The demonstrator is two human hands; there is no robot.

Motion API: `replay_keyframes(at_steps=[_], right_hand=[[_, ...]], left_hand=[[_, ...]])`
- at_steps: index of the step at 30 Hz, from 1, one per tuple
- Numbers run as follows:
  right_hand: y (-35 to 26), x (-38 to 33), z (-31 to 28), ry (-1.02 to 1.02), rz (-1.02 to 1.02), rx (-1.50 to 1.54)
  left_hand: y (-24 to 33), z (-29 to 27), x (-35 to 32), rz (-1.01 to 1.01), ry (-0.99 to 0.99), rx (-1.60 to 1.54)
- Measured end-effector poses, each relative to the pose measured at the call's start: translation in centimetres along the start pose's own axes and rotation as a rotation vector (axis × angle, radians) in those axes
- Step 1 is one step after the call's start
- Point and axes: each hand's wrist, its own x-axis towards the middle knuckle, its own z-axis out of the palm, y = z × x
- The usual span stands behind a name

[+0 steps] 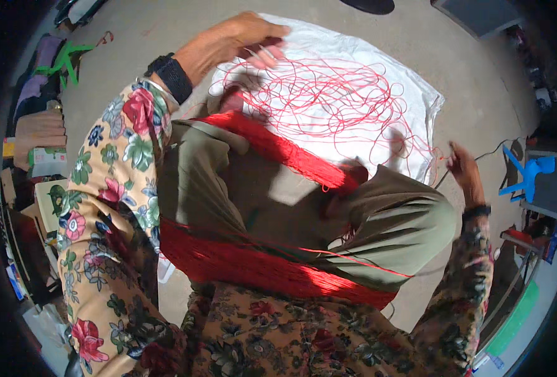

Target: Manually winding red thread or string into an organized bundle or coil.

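A thick skein of red thread loops round my bent knees, one band across the shins and the other over my lap. Loose red thread lies in tangled coils on a white sheet in front of my feet. Over the sheet's far left side is my left hand, its fingers apart and a little blurred; I make out no thread in it. At the sheet's right edge my right hand is closed with its fingertips on a strand of the thread. Another single strand runs across my right thigh.
A blue stool stands at the right beside a dark cable. At the far left is a green stool-like frame, with boxes and cloth piled below it. A grey cabinet stands at the far right.
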Motion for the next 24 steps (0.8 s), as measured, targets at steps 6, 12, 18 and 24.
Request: replay_keyframes(at_steps=[6, 12, 18, 24], right_hand=[[-10.2, -3.6, 23.0, -0.73, -0.05, 0.209], [-18.4, -3.6, 23.0, -0.696, -0.336, 0.23], [-19.5, 15.3, -2.0, -0.194, -0.448, 0.307], [-11.3, 19.7, -13.0, -0.028, -0.345, 0.13]], left_hand=[[4.5, 9.5, -0.5, 1.294, -0.14, 0.669], [2.7, 5.3, -3.0, 0.425, -0.347, -0.253], [-7.3, -13.4, -13.5, 0.161, 0.404, 0.429], [-13.0, -16.3, -24.9, -0.233, 0.556, 0.363]])
